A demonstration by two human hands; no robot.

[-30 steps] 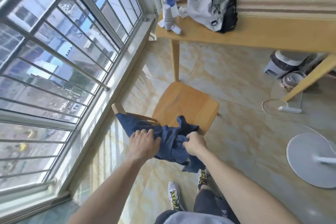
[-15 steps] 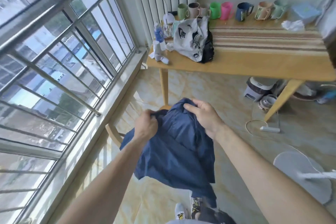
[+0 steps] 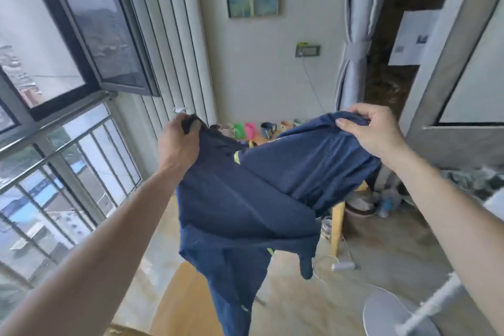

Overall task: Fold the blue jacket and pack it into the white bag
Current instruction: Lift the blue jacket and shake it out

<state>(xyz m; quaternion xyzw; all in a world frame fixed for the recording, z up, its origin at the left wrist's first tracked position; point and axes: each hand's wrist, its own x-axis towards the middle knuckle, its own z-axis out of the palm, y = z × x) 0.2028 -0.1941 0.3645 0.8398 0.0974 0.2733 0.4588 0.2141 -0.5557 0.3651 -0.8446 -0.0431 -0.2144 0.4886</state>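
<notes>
The blue jacket (image 3: 253, 199) hangs in the air in front of me, spread between both hands, with thin yellow-green trim showing and a sleeve dangling toward the floor. My left hand (image 3: 177, 142) grips its upper left edge. My right hand (image 3: 373, 128) pinches its upper right edge, held slightly higher. The cloth covers most of the wooden table behind it. The white bag is hidden from view.
A row of coloured mugs (image 3: 248, 129) stands at the table's far edge, and one table leg (image 3: 336, 226) shows. The wooden chair seat (image 3: 185, 300) is below the jacket. A white fan base (image 3: 392, 314) sits lower right; barred windows (image 3: 54, 172) run along the left.
Both hands lifted the jacket off the chair, raised it and pulled apart, spreading the cloth. My view tilted up from the floor toward the wall.
</notes>
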